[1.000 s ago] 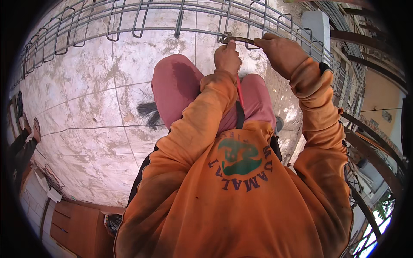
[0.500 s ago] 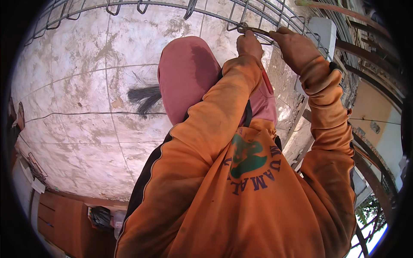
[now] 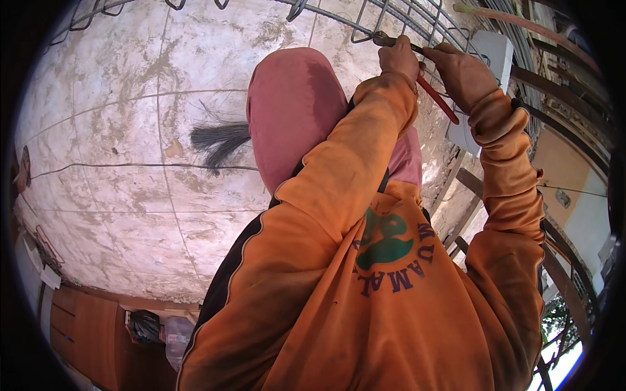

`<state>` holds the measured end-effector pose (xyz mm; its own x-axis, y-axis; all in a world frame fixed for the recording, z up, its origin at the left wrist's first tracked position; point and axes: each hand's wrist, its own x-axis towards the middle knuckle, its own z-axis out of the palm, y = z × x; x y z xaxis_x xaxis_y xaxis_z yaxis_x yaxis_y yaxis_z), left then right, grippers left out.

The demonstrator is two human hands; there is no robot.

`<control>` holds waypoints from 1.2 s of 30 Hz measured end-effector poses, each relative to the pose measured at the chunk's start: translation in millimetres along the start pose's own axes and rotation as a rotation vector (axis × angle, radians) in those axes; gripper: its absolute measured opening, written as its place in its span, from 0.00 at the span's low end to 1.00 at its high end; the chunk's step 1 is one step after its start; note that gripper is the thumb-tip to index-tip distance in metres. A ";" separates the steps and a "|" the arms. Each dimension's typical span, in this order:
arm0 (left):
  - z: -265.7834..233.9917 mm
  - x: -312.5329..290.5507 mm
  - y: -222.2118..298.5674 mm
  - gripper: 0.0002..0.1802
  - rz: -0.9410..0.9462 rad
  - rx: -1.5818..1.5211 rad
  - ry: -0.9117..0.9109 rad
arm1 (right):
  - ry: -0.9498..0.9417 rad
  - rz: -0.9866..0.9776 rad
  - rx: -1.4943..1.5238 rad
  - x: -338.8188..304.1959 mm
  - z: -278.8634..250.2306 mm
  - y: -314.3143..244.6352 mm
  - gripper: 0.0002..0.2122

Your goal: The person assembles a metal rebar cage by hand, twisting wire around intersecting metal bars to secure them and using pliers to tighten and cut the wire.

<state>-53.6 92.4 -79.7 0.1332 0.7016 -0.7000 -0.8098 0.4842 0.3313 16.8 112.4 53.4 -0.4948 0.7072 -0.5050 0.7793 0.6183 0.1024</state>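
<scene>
A pair of pincers [image 3: 438, 99] with a red handle is at the upper right, its jaws against the steel bars of a rebar cage [image 3: 339, 21]. My left hand [image 3: 399, 60] is closed round the pincers just behind the jaws, and the red handle sticks out below it. My right hand [image 3: 462, 75] grips the end of the other handle, to the right of my left hand. Where the jaws meet the bars, I cannot make out what they bite on. A bundle of thin dark tie wires [image 3: 222, 144] juts out beside my pink-clad knee [image 3: 297, 111].
A pale block [image 3: 490, 55] stands right of my right hand. Beyond it lie long steel bars [image 3: 521, 39] and brown metal beams [image 3: 554, 91]. A thin cable [image 3: 104, 165] crosses the stained, cracked floor [image 3: 130, 130]. Brown wooden furniture [image 3: 88, 326] and a black bag [image 3: 145, 324] sit at the lower left.
Both hands have shifted slightly right with the pincers. The red handle has swung right and up, closer to my right hand.
</scene>
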 end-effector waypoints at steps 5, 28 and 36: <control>-6.9 50.3 -30.7 0.12 0.205 0.501 0.008 | -0.027 -0.004 -0.072 -2.0 -16.7 -16.9 0.18; 29.1 39.7 -14.7 0.31 0.060 -0.259 0.301 | 0.155 -0.407 -0.577 56.9 0.4 86.5 0.20; 37.7 34.5 -19.7 0.27 -0.061 -0.767 0.096 | -0.007 -0.304 -0.439 50.6 -8.0 81.7 0.22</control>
<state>-11.5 126.8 -86.5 0.1680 0.6201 -0.7663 -0.9766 -0.0014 -0.2153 52.3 201.4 43.1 -0.6693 0.4729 -0.5730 0.3665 0.8811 0.2991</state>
